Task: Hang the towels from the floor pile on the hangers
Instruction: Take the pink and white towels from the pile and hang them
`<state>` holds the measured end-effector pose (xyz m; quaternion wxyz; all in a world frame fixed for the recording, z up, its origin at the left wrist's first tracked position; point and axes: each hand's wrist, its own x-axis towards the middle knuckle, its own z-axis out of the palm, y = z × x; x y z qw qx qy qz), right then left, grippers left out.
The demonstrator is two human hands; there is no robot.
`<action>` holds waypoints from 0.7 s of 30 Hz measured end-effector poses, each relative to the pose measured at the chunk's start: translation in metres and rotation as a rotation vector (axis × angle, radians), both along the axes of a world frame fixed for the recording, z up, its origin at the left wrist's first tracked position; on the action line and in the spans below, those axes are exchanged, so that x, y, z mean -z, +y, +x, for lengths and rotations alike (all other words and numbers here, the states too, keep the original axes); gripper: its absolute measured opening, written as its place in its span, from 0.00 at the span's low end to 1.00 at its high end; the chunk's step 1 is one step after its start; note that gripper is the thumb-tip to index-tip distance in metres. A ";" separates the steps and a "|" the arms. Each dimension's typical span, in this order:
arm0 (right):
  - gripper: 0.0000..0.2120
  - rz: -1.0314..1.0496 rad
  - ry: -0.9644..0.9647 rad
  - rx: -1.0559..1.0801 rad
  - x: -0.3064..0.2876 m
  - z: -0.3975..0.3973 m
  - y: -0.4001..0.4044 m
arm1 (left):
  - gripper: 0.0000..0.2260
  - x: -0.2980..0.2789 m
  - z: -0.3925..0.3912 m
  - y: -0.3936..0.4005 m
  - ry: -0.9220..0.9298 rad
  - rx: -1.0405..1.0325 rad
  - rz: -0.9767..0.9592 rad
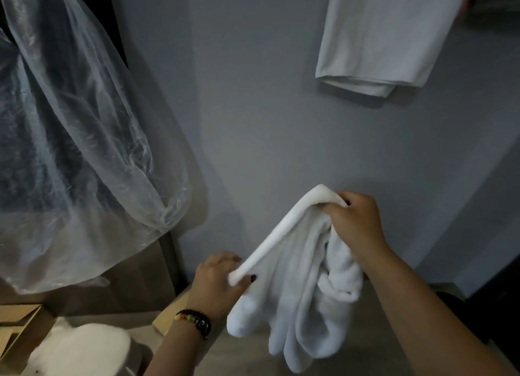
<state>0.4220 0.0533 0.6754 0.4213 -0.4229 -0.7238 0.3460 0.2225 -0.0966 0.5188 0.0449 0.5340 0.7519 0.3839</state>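
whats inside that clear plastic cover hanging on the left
Through the clear plastic cover only a dark, blurred shape shows, probably hanging clothing. The film's glare and folds hide what it is, and its hanger lies outside the picture.

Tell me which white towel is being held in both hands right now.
The fluffy white towel at lower centre: the left hand pinches one end, the right hand grips the other. The smoother pale towel hangs untouched at upper right.

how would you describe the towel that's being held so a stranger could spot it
Start at the grey wall and look down to the two hands. The white towel is stretched between the left hand and right hand. Unlike the hanging towel higher up, it droops in bunched folds.
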 end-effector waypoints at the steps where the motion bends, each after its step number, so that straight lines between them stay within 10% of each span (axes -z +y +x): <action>1: 0.15 -0.029 0.030 0.062 -0.004 0.005 0.005 | 0.12 0.008 -0.001 -0.002 -0.019 0.000 -0.033; 16: 0.10 -0.522 0.273 0.358 0.023 -0.004 0.049 | 0.11 0.047 0.018 -0.032 -0.608 -0.499 -0.124; 21: 0.05 -0.628 0.385 0.353 0.050 -0.014 0.040 | 0.15 0.003 0.020 -0.031 -1.170 -0.503 0.097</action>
